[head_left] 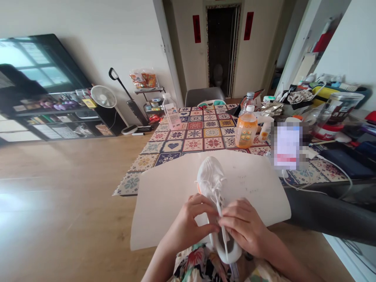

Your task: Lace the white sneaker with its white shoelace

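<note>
So, what are the hands doing?

Both are close together, the left hand point(190, 223) and right hand point(242, 225) pinching the lace point(219, 209) of a white sneaker point(210, 176) between their fingers.

Where's the shoe sitting?

Right between them, toe pointing away, opening toward the person's lap. It's over a big white sheet point(176, 207), though I can't tell whether it touches.

And how far along is the lace?

It's crisscrossed through the holes near the toe. Nearer the opening, a strand hangs loose down the tongue, and no bow shows. The middle holes are behind the fingers, so I can't tell about those.
</note>
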A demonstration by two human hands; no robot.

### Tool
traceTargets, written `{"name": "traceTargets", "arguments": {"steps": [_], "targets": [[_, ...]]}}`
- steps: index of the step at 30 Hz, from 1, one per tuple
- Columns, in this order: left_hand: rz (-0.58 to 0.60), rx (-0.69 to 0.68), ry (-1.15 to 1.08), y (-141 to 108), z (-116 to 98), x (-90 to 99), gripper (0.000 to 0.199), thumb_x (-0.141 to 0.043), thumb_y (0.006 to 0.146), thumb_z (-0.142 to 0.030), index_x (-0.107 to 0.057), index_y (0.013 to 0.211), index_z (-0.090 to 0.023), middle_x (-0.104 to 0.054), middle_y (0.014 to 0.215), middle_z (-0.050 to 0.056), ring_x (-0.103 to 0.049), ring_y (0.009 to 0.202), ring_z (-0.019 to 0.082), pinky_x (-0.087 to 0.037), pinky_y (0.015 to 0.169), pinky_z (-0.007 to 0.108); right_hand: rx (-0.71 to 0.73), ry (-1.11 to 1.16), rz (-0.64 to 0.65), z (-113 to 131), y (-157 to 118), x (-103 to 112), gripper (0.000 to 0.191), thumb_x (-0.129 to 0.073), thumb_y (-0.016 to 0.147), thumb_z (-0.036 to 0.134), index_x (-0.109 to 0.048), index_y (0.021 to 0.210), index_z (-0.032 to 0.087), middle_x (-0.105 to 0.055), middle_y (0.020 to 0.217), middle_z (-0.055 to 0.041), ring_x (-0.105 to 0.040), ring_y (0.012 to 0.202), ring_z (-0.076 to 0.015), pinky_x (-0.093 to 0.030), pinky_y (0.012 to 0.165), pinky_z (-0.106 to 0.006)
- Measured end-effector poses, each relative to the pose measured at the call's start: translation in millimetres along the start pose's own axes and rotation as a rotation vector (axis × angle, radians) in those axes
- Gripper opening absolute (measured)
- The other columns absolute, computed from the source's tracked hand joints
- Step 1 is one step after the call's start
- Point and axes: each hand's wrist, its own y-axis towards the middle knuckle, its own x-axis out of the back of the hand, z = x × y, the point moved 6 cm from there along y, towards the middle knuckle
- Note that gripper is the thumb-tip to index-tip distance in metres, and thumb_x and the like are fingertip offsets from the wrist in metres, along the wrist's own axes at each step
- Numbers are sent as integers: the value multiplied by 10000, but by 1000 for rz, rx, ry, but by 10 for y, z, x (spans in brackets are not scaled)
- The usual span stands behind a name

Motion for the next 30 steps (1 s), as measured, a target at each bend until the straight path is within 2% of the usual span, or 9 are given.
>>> {"name": "traceTargets", "arguments": {"steps": [3,5,6,7,10,12,20,25,30], "targets": [[-31,13,-3,-3,21,4,144,-867,714,-148,-785,799,-230,-758,845,49,-680,796,227,-506,820,368,67,412,169,134,-18,57,298,-398,1104,296,-654,958,249,-739,809,-7,-701,783,-140,-553,788,-264],[-38,12,-11,-3,21,-1,170,-869,705,-148,-789,832,-228,-752,851,56,-684,796,229,-517,805,365,229,699,234,262,-47,157,441,-289,1118,413,-626,868,274,-713,690,37,-729,710,-102,-565,774,-186],[-37,11,-17,-3,16,-7,171,-860,714,-147,-789,848,-226,-748,850,59,-685,798,229,-522,801,363,266,748,273,282,-62,182,452,-270,1116,433,-622,878,280,-734,727,37,-746,733,-97,-568,784,-174],[-38,10,-24,-3,7,-14,153,-842,733,-146,-785,853,-223,-741,847,62,-685,799,228,-527,797,360,220,726,272,237,-60,188,406,-297,1113,421,-622,916,279,-763,807,23,-759,786,-106,-574,801,-181],[-28,14,-70,-8,-24,-55,80,-761,802,-139,-761,847,-205,-705,852,69,-670,783,211,-537,777,339,-155,412,168,-108,-55,144,107,-507,1056,279,-605,1095,263,-753,1059,-47,-736,969,-171,-591,855,-263],[-20,17,-117,-15,-38,-90,41,-731,834,-153,-742,835,-193,-673,872,73,-652,785,200,-537,762,320,-284,234,146,-263,-78,88,145,-571,1007,199,-600,1143,239,-715,1084,-76,-704,1000,-206,-592,864,-309],[66,11,-165,-14,-8,-177,148,-707,876,-274,-645,771,-190,-613,938,86,-601,905,233,-517,817,338,-188,159,224,-210,-54,-46,133,-520,1009,122,-606,1021,223,-658,1058,-75,-639,920,-203,-562,789,-314],[103,-1,-234,20,-14,-155,425,-608,924,-571,-687,733,-199,-631,894,91,-603,911,252,-514,841,367,-265,218,296,-242,-67,-59,51,-568,1018,196,-597,996,234,-623,1164,-74,-617,1031,-201,-552,878,-320],[87,77,-509,-20,73,-87,438,-694,844,-611,-710,660,-214,-602,845,76,-603,810,232,-516,760,363,-219,416,265,-270,-86,-1,214,-528,1054,383,-639,930,249,-598,1137,-56,-608,1033,-201,-533,894,-342]]}}
